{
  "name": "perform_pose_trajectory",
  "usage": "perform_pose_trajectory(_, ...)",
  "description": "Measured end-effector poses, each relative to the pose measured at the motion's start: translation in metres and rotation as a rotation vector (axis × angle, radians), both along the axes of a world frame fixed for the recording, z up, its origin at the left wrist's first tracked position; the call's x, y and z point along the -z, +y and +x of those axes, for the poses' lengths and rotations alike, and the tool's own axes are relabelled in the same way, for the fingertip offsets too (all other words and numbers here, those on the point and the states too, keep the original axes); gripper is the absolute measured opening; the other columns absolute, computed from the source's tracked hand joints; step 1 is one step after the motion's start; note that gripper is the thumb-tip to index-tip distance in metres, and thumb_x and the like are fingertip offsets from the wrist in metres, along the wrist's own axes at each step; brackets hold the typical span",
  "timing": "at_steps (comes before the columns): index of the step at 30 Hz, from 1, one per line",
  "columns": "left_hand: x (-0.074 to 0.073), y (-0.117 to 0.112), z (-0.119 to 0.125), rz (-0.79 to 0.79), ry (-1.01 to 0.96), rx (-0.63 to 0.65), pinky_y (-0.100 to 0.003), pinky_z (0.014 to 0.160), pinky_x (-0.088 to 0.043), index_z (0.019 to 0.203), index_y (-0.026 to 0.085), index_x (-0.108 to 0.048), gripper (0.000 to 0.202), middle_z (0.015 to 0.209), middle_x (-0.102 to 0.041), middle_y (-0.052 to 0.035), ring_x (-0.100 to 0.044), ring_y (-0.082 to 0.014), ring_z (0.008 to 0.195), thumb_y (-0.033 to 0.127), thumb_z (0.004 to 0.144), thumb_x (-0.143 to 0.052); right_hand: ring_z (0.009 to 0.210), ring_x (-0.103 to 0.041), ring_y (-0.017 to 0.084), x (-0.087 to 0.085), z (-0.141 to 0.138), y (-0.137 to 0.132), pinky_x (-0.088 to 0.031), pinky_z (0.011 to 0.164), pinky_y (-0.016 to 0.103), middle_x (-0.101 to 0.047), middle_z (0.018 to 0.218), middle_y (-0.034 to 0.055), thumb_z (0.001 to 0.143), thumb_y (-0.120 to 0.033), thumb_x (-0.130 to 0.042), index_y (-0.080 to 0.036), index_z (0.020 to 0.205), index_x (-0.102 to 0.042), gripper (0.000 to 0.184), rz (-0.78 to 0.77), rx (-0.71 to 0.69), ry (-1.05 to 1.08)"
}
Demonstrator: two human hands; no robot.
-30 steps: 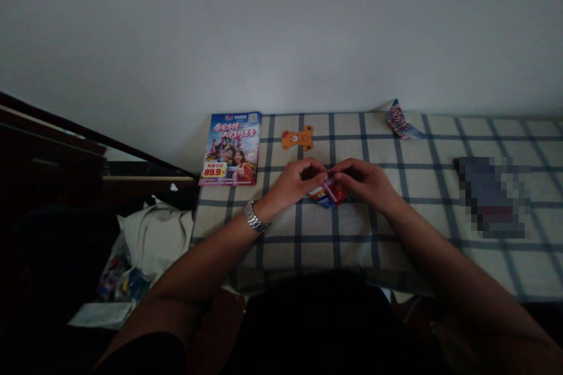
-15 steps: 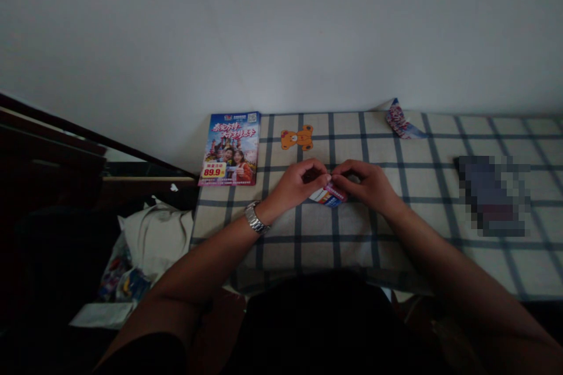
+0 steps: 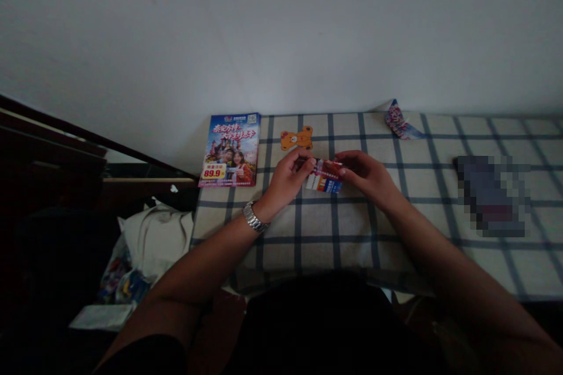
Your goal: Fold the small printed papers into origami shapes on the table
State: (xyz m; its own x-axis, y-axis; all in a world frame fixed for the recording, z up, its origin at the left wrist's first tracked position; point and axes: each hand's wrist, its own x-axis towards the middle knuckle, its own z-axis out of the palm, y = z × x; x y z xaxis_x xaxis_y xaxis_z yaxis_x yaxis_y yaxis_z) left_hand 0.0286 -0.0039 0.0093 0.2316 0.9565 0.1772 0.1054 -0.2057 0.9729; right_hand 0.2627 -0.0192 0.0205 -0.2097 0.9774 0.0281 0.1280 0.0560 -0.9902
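A small folded printed paper [image 3: 325, 181], purple, white and blue, is held between my two hands above the checked cloth. My left hand [image 3: 291, 176], with a metal watch at the wrist, pinches its left edge. The right side is gripped by the thumb and fingers of my right hand [image 3: 364, 174]. The paper's top edge bends into a shallow hollow shape; its far side is partly hidden. Just beyond my left hand lies an orange teddy bear cutout [image 3: 297, 138].
A stack of printed flyers [image 3: 229, 149] lies at the checked cloth's [image 3: 281, 240] left edge. A torn strip of printed paper [image 3: 401, 122] rests near the wall [image 3: 281, 29]. On the right is a blurred dark flat object [image 3: 488, 193]. White bags [image 3: 156, 234] sit below on the left.
My hands have moved slightly apart, and the fingertips no longer meet at the paper's top. The paper has turned more level and its upper part shows more.
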Motion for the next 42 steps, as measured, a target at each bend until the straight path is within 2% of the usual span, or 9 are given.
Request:
perform_pose_trajectory(5, -0.002, -0.001, 0.001, 0.011, -0.009, -0.001, -0.026, 0.075, -0.049, 0.096, 0.021, -0.062, 0.036, 0.091, -0.063, -0.0017, -0.058, -0.0157, 0.083, 0.056, 0.102, -0.065, 0.097, -0.079, 0.026, 0.003, 0.001, 0.002, -0.067, 0.091, 0.043, -0.083, 0.105, 0.0069, 0.086, -0.055, -0.085, -0.025, 0.105, -0.076, 0.037, -0.024, 0.024, 0.0)
perform_pose_trajectory(9, 0.002, -0.001, 0.002, 0.033, -0.008, 0.019, -0.025, 0.074, -0.049, 0.095, 0.02, -0.061, 0.032, 0.088, -0.061, -0.0005, -0.058, -0.0142, 0.08, 0.051, 0.103, -0.067, 0.09, -0.079, 0.024, 0.005, 0.001, 0.001, -0.067, 0.084, 0.04, -0.083, 0.099, 0.0063, 0.087, -0.052, -0.085, -0.024, 0.101, -0.076, 0.033, -0.001, 0.065, -0.016)
perform_pose_trajectory(14, 0.007, 0.0, 0.001, 0.022, -0.019, 0.08, -0.029, 0.09, -0.057, 0.118, 0.021, -0.065, 0.031, 0.116, -0.071, -0.0074, -0.069, -0.0178, 0.104, 0.048, 0.102, -0.069, 0.089, -0.079, 0.024, 0.007, 0.002, 0.001, -0.066, 0.084, 0.04, -0.083, 0.099, 0.006, 0.088, -0.053, -0.084, -0.024, 0.101, -0.077, 0.032, 0.06, 0.064, -0.082)
perform_pose_trajectory(16, 0.006, -0.001, 0.001, 0.034, 0.019, 0.123, -0.03, 0.092, -0.058, 0.123, 0.022, -0.068, 0.031, 0.122, -0.073, -0.0085, -0.071, -0.0188, 0.108, 0.045, 0.103, -0.069, 0.088, -0.078, 0.024, 0.008, 0.003, 0.0, -0.065, 0.082, 0.04, -0.083, 0.099, 0.0059, 0.089, -0.053, -0.083, -0.025, 0.101, -0.077, 0.031, 0.083, 0.058, -0.112)
perform_pose_trajectory(21, 0.005, -0.002, 0.0, 0.088, 0.063, 0.164, -0.029, 0.091, -0.059, 0.114, 0.022, -0.074, 0.019, 0.112, -0.078, -0.006, -0.073, -0.0171, 0.103, 0.036, 0.105, -0.068, 0.084, -0.077, 0.024, 0.009, 0.003, -0.001, -0.063, 0.077, 0.039, -0.082, 0.098, 0.0058, 0.09, -0.052, -0.082, -0.026, 0.103, -0.078, 0.029, 0.111, 0.05, -0.152)
perform_pose_trajectory(25, 0.007, -0.001, 0.0, 0.121, 0.064, 0.147, -0.03, 0.091, -0.059, 0.113, 0.022, -0.075, 0.014, 0.111, -0.078, -0.0056, -0.074, -0.017, 0.102, 0.031, 0.104, -0.069, 0.087, -0.078, 0.024, 0.005, 0.0, -0.001, -0.064, 0.08, 0.039, -0.083, 0.1, 0.0061, 0.089, -0.053, -0.082, -0.025, 0.102, -0.078, 0.031, 0.117, 0.056, -0.148)
perform_pose_trajectory(32, 0.009, -0.002, 0.0, 0.129, 0.063, 0.146, -0.029, 0.088, -0.059, 0.113, 0.022, -0.074, 0.015, 0.11, -0.077, -0.0054, -0.073, -0.0168, 0.102, 0.033, 0.104, -0.069, 0.085, -0.078, 0.024, 0.003, -0.001, -0.002, -0.063, 0.077, 0.039, -0.083, 0.099, 0.0062, 0.089, -0.051, -0.082, -0.025, 0.102, -0.078, 0.03, 0.12, 0.058, -0.157)
perform_pose_trajectory(37, 0.008, -0.003, 0.003, 0.107, 0.039, 0.152, -0.026, 0.08, -0.058, 0.11, 0.021, -0.072, 0.018, 0.102, -0.075, -0.0039, -0.071, -0.0149, 0.09, 0.038, 0.101, -0.073, 0.084, -0.077, 0.024, 0.003, -0.001, -0.002, -0.063, 0.076, 0.038, -0.083, 0.097, 0.0064, 0.089, -0.05, -0.083, -0.024, 0.101, -0.08, 0.029, 0.133, 0.064, -0.18)
perform_pose_trajectory(42, 0.007, -0.001, 0.003, 0.122, 0.025, 0.095, -0.026, 0.08, -0.056, 0.105, 0.02, -0.07, 0.018, 0.098, -0.073, -0.0033, -0.07, -0.0149, 0.089, 0.036, 0.1, -0.074, 0.093, -0.078, 0.024, 0.002, -0.001, -0.002, -0.063, 0.085, 0.038, -0.083, 0.104, 0.0056, 0.093, -0.052, -0.078, -0.025, 0.11, -0.082, 0.031, 0.096, 0.04, -0.095)
